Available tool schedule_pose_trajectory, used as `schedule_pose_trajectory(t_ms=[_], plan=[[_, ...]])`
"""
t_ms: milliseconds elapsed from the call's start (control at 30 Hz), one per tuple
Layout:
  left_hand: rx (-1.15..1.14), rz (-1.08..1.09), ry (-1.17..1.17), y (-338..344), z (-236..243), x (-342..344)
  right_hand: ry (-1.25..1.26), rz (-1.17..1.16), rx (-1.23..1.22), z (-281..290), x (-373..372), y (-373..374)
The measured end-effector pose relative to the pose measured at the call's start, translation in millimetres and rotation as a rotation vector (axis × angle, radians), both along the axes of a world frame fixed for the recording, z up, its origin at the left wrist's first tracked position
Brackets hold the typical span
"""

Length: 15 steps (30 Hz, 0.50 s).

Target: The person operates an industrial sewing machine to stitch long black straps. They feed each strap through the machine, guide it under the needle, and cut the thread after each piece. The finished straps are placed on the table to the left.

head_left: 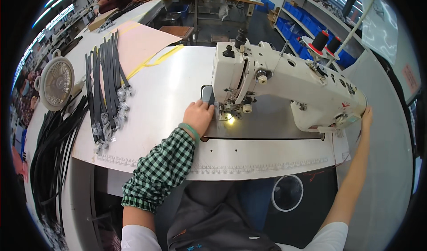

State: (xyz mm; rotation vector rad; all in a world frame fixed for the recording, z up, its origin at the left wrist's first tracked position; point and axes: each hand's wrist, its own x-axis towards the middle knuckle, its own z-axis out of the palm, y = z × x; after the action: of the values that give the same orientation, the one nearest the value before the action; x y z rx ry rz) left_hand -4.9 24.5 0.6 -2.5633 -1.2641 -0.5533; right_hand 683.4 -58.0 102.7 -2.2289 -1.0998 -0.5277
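A white industrial sewing machine [284, 79] stands on the table, its small lamp lit beside the needle. My left hand [198, 118], in a green checked sleeve cover, lies just left of the presser foot. Its fingers are closed and bent down over a dark piece by the metal plate; what they pinch is mostly hidden. At the machine's far right end, my right hand [367, 119] is closed against the handwheel side, most of its fingers hidden. Left of the machine lies a row of dark straps [106, 79] with clear-wrapped ends.
A white plastic basket [57, 82] and a bundle of long black straps [51, 157] are at the left. Pink sheet material [142, 42] with yellow tape lies behind. Thread cones [320, 41] stand behind the machine. Blue bins [307, 22] fill shelves at the back right.
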Motion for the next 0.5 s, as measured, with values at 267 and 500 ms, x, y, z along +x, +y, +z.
schedule_pose_trajectory(t_ms=[267, 500], plan=[[0.059, 0.149, -0.024, 40.9, -2.6, 13.4, 0.119, 0.222, 0.314, 3.6, 72.8, -21.4], [-0.148, 0.168, -0.03, 23.9, 6.0, -19.0, 0.758, 0.197, 0.704, -83.6, -63.0, 20.1]])
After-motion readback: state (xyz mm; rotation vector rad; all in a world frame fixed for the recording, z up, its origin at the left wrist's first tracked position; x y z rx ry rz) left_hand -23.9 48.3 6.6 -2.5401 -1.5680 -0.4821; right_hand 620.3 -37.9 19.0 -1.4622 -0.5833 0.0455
